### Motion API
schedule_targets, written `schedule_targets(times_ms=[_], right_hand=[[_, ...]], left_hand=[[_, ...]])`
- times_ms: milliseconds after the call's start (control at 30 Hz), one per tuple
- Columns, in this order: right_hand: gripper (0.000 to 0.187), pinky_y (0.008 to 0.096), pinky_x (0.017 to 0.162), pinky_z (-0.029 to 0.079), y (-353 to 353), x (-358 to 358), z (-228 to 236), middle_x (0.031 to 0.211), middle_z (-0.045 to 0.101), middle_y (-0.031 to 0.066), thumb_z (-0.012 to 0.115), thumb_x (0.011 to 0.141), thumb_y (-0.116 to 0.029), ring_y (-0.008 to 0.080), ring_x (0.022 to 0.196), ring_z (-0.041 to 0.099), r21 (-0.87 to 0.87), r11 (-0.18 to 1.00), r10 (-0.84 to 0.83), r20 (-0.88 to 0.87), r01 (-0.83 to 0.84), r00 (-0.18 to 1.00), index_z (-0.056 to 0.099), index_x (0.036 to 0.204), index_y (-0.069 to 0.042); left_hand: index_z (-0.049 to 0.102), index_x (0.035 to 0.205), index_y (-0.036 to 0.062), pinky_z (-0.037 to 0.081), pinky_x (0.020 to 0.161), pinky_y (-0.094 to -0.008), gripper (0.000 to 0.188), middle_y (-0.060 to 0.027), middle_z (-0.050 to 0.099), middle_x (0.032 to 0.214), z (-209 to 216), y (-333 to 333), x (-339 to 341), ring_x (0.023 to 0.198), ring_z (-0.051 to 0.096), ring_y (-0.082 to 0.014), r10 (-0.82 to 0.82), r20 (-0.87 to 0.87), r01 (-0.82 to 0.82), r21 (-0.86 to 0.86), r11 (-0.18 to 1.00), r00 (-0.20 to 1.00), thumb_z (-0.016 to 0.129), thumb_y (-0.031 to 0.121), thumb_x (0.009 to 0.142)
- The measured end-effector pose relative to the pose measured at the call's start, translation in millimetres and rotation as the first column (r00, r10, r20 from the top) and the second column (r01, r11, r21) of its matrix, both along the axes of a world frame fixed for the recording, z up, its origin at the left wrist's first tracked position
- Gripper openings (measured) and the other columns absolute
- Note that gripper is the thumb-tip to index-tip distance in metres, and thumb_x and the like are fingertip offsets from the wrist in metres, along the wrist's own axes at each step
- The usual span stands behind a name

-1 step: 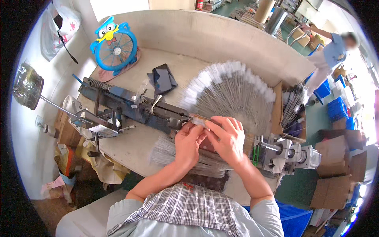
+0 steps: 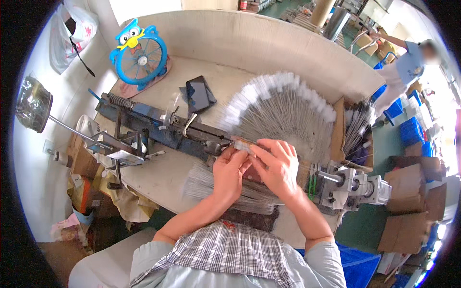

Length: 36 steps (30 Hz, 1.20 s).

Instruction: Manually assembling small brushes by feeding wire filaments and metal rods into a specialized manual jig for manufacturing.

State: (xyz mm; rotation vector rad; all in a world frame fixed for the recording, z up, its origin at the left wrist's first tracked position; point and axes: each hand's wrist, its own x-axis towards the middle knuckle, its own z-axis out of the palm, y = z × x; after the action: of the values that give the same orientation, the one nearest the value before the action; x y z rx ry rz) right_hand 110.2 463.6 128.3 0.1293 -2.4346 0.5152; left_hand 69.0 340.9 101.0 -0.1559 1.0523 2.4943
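Observation:
At the end of a long dark metal machine (image 2: 165,132), both hands meet over a small whitish, translucent piece (image 2: 243,146). The fingers of my left hand (image 2: 228,174) are closed at its left side. With thumb and index finger, my right hand (image 2: 277,168) pinches its right end. What exactly the piece is cannot be made out. Beyond the hands, many thin wires with white, fluffy tips (image 2: 283,98) lie spread in a fan. Another bundle of thin pale wires (image 2: 204,185) lies under and beside my left wrist.
A motor-like metal unit (image 2: 357,189) stands right of my right forearm. Behind it, a cardboard box (image 2: 338,127) holds more wires. A blue toy-shaped fan (image 2: 141,60) and a dark phone-like slab (image 2: 198,96) sit farther back. A low wall (image 2: 269,41) bounds the table; a person (image 2: 408,67) stands beyond.
My hands keep the same grip and place. The person at the far right has shifted slightly.

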Motion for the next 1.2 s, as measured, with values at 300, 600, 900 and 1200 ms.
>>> schedule_targets(times_ms=[300, 600, 900, 1200], right_hand=[[0.028, 0.0359, 0.078, 0.044, -5, -8, -4, 0.098, 0.062, 0.0023, 0.072, 0.067, -0.015, 0.0212, 0.089, 0.059, -0.034, 0.999, 0.023, -0.045, -0.025, 0.999, 0.067, 0.095, -0.012], [0.028, 0.0359, 0.076, 0.045, -6, -8, 11, 0.095, 0.063, 0.0031, 0.073, 0.068, -0.017, 0.0221, 0.086, 0.061, 0.017, 0.999, 0.031, -0.008, -0.031, 0.999, 0.068, 0.094, -0.010], [0.011, 0.0363, 0.074, 0.043, 3, 12, 6, 0.073, 0.060, 0.0022, 0.066, 0.071, -0.012, 0.0219, 0.081, 0.056, 0.075, 0.997, -0.021, 0.136, 0.011, 0.990, 0.066, 0.081, -0.008], [0.016, 0.0362, 0.075, 0.043, 9, 20, 15, 0.081, 0.061, 0.0036, 0.066, 0.072, -0.012, 0.0222, 0.086, 0.056, 0.046, 0.999, -0.032, 0.149, 0.025, 0.988, 0.065, 0.088, -0.007]], left_hand=[[0.057, 0.100, 0.0021, 0.048, 0.076, -0.0269, 0.012, -0.0056, 0.063, 0.095, -4, -3, 0, 0.083, 0.061, -0.0118, -0.029, 0.027, 0.025, 0.123, 0.992, 0.999, 0.053, 0.008, 0.090], [0.057, 0.099, 0.0030, 0.048, 0.075, -0.0275, 0.011, -0.0049, 0.063, 0.090, -15, -4, -3, 0.083, 0.061, -0.0130, -0.047, -0.004, 0.047, 0.054, 0.997, 0.999, 0.052, 0.010, 0.091], [0.049, 0.113, 0.0018, 0.043, 0.092, -0.0382, 0.055, -0.0123, 0.056, 0.107, -2, -17, -1, 0.101, 0.055, -0.0223, -0.112, 0.079, 0.105, 0.093, 0.990, 0.991, 0.033, 0.052, 0.095], [0.043, 0.125, -0.0017, 0.039, 0.097, -0.0383, 0.064, -0.0158, 0.053, 0.121, 2, -23, -1, 0.111, 0.052, -0.0242, -0.218, 0.038, 0.218, 0.023, 0.976, 0.975, 0.027, 0.054, 0.096]])
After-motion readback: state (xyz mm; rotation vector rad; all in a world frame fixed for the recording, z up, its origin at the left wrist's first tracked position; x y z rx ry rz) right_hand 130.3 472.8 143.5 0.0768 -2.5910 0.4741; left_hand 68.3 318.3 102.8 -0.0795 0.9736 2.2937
